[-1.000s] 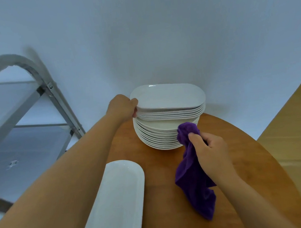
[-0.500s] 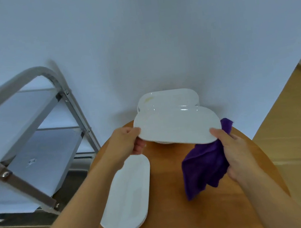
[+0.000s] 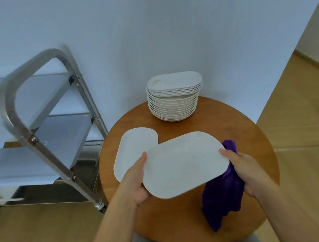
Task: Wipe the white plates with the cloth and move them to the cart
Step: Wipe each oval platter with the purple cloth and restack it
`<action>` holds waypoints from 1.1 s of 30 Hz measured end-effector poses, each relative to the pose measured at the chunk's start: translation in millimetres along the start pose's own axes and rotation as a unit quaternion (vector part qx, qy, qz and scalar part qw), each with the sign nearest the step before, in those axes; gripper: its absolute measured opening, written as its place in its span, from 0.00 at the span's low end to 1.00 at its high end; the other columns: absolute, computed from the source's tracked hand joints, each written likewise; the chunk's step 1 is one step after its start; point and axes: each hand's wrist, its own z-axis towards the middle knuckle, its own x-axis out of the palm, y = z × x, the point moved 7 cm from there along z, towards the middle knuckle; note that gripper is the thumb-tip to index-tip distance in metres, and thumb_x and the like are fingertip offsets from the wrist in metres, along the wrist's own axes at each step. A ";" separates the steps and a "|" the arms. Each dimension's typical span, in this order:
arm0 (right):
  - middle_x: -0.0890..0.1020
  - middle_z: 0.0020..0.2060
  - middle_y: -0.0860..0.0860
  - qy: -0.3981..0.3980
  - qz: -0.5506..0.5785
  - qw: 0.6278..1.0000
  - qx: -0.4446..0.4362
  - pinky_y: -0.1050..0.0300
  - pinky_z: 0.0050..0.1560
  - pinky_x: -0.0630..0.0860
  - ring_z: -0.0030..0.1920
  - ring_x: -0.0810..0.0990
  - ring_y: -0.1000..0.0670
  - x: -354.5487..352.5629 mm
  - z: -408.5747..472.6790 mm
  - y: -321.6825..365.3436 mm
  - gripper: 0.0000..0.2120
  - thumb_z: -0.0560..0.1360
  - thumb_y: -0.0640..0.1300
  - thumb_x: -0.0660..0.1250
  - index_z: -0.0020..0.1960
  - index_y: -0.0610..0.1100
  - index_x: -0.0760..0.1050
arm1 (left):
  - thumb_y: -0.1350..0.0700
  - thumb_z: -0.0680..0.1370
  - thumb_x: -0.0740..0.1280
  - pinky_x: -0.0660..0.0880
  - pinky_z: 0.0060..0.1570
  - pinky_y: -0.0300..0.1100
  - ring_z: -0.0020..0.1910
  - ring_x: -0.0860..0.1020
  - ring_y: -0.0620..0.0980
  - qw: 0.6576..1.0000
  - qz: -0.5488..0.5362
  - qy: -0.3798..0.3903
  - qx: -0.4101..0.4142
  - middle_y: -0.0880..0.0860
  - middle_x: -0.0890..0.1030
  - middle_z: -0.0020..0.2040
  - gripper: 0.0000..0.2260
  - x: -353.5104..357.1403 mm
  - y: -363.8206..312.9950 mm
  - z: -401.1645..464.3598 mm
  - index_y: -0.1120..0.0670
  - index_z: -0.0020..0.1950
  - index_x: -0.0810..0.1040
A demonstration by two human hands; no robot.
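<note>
Held plate: a white oblong plate (image 3: 184, 163) was held above the near half of the desk (image 3: 235, 123), between both hands, tilted slightly.
Left hand: the left hand (image 3: 137, 181) gripped the plate's left end, thumb on top, fingers clamped underneath and hidden.
Right hand: the right hand (image 3: 240, 168) pinched the plate's right end, thumb on the rim; its fingers were closed on the cloth (image 3: 223, 189) as well, pressed under that end.
Cloth: purple, bunched in the right hand and hanging down over the desk's near right part.
Second plate: another white plate (image 3: 133, 150) lay flat at the desk's left edge, partly covered by the held plate.
Stack: a stack (image 3: 174, 99) of white plates stood at the far edge of the desk, near the wall; the top plate showed a faint yellowish smear at its left end.
Cart: a metal cart (image 3: 34, 120) stood left of the desk, just beside it; its shelves held no plates that could be seen.
Desk: round, brown wood.
Room: pale wall behind, light wood floor.
Cut off: the cart's left part ran out of view; the cart handle was blurred.
</note>
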 end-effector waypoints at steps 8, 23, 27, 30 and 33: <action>0.76 0.38 0.55 -0.194 -0.319 0.835 -0.405 0.58 0.33 0.66 0.38 0.74 0.54 -2.5 -49.6 60.8 0.09 0.77 0.56 0.57 0.46 0.53 0.71 | 0.36 0.76 0.56 0.79 0.50 0.56 0.48 0.82 0.58 0.997 0.023 -0.038 0.069 0.54 0.85 0.47 0.18 3.7 27.9 -25.2 0.46 0.52 0.77; 0.70 0.67 0.53 -0.025 -0.567 0.693 -0.445 0.52 0.55 0.67 0.63 0.70 0.49 139.9 -86.1 -8.7 0.17 0.81 0.51 0.53 0.69 0.52 0.65 | 0.38 0.77 0.57 0.78 0.31 0.38 0.39 0.84 0.48 0.991 0.022 -0.050 0.125 0.49 0.85 0.39 0.18 9.7 31.2 -31.3 0.49 0.52 0.78; 0.76 0.61 0.53 0.044 -0.533 0.691 -0.487 0.55 0.54 0.67 0.59 0.72 0.51 139.6 -97.8 -12.8 0.16 0.81 0.51 0.51 0.64 0.49 0.71 | 0.41 0.77 0.60 0.78 0.32 0.38 0.44 0.83 0.51 0.993 -0.005 -0.062 0.099 0.53 0.85 0.44 0.15 1.5 32.1 -32.6 0.50 0.52 0.77; 0.79 0.56 0.53 0.099 -0.475 0.711 -0.510 0.58 0.53 0.65 0.55 0.74 0.53 128.5 -105.5 -12.2 0.18 0.79 0.52 0.51 0.58 0.47 0.76 | 0.42 0.77 0.62 0.78 0.29 0.39 0.44 0.81 0.52 0.993 -0.010 -0.073 0.089 0.54 0.82 0.45 0.13 1.3 30.9 -33.3 0.51 0.49 0.75; 0.81 0.51 0.55 0.142 -0.475 0.682 -0.537 0.57 0.51 0.68 0.53 0.76 0.54 113.7 -111.9 -16.5 0.11 0.76 0.53 0.61 0.50 0.48 0.78 | 0.39 0.75 0.63 0.79 0.29 0.43 0.44 0.80 0.54 0.995 -0.005 -0.075 0.069 0.56 0.81 0.44 0.16 3.6 28.2 -32.5 0.53 0.47 0.74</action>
